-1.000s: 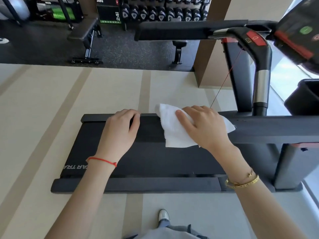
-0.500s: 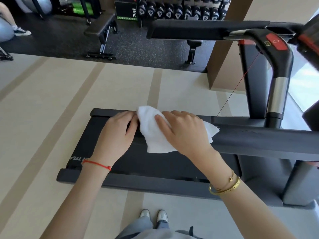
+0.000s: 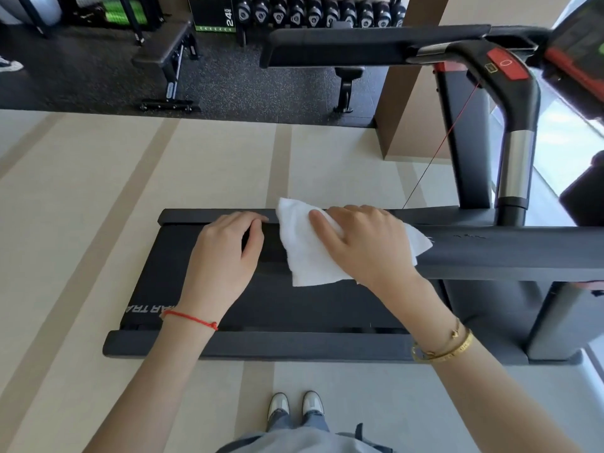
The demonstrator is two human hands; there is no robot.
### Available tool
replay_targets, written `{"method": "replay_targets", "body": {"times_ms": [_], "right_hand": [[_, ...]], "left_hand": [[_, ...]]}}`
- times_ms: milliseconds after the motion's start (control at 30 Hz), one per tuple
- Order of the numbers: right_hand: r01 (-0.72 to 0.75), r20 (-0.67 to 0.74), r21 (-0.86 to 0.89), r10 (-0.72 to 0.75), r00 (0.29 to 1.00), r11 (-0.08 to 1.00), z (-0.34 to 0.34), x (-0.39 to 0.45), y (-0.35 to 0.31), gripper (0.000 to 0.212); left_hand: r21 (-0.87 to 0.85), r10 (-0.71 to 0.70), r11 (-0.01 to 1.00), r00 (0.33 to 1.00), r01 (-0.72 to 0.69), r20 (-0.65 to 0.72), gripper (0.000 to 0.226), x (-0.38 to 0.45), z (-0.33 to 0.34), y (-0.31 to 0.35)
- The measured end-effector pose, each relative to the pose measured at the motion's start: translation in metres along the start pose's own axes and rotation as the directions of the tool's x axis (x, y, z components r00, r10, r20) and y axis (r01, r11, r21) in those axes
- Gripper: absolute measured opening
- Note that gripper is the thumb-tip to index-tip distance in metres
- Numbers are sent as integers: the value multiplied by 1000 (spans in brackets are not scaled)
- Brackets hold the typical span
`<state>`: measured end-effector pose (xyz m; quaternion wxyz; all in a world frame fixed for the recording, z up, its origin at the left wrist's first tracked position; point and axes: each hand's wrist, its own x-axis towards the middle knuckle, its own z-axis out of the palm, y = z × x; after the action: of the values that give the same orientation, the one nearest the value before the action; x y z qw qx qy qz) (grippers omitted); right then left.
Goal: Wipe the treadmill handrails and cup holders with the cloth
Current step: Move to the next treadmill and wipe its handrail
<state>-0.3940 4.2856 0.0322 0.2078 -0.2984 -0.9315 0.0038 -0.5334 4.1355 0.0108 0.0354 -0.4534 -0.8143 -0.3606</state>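
Standing beside the treadmill (image 3: 294,346), the person faces across its near handrail (image 3: 510,253), a dark padded bar that runs from the right edge of the picture to the hands. The end of this handrail is covered by the left hand (image 3: 225,256) and the cloth (image 3: 307,253), so its tip cannot be made out. The console (image 3: 578,50) is cut off at the upper right corner, and the cup holders cannot be identified with certainty. The belt lettering is partly hidden by the left wrist.

The far handrail (image 3: 359,47) runs parallel at the top of the picture, well apart from the near one. Open floor (image 3: 98,223) lies to the left of the deck and between the deck and the person's shoes (image 3: 295,407). A weight bench (image 3: 163,57) and a dumbbell rack (image 3: 320,11) stand on the dark mat beyond.

The left hand has its fingers curled over the end of the near handrail, gripping it just beside the cloth. The right hand (image 3: 366,246) lies palm down on the white cloth, fingers spread and nearly straight, pressing it against the top of the near handrail. The cloth drapes over the bar, its lower edge hanging free above the belt.
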Motion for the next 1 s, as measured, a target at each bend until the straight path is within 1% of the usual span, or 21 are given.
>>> {"method": "replay_targets", "body": {"times_ms": [33,100,167,200,300,367,400,500,567,667,700,833,900,1000], "right_hand": [[-16,-7,4,16,1000,1000,-3,-1,8,53],[-97,5,16,97,995,995,-11,-1,22,54],[-163,46,15,162,986,987,-13,1,24,57],[-167,66,12,165,984,986,-11,5,20,59],[-117,154,47,108,982,992,-1,19,-6,64],[-90,180,75,76,981,993,2,22,-16,64],[-85,171,77,71,983,993,2,21,-17,64],[-66,85,50,62,995,997,-3,11,-6,61],[-83,71,29,81,994,996,-7,7,7,60],[-168,136,38,161,977,985,-12,11,21,60],[-173,161,35,165,973,984,-11,15,21,60],[-89,255,82,65,965,993,0,31,-7,59],[-62,250,91,38,968,994,1,30,-15,60],[-54,211,79,36,977,995,-4,21,-4,60]], "left_hand": [[-6,-1,1000,1000,1,-1,26,1,0,0],[-9,-9,1000,1000,9,-3,25,2,-2,0],[-3,-15,1000,1000,15,-3,24,3,-2,0],[2,-15,1000,1000,15,0,24,5,-2,0],[27,-8,1000,1000,7,7,21,7,0,-1],[40,-7,999,1000,7,4,20,8,1,-2],[41,-9,999,1000,9,3,20,7,1,-2],[30,-20,999,1000,19,7,22,8,2,-4],[21,-24,999,1000,24,4,22,8,1,-4],[11,-29,1000,1000,29,6,21,9,1,-4],[3,-30,1000,1000,30,6,21,9,1,-5],[-20,-30,999,1000,30,7,21,8,3,-6],[-21,-31,999,999,31,15,22,8,5,-7],[-32,-39,999,999,40,18,21,9,3,-7]]}}
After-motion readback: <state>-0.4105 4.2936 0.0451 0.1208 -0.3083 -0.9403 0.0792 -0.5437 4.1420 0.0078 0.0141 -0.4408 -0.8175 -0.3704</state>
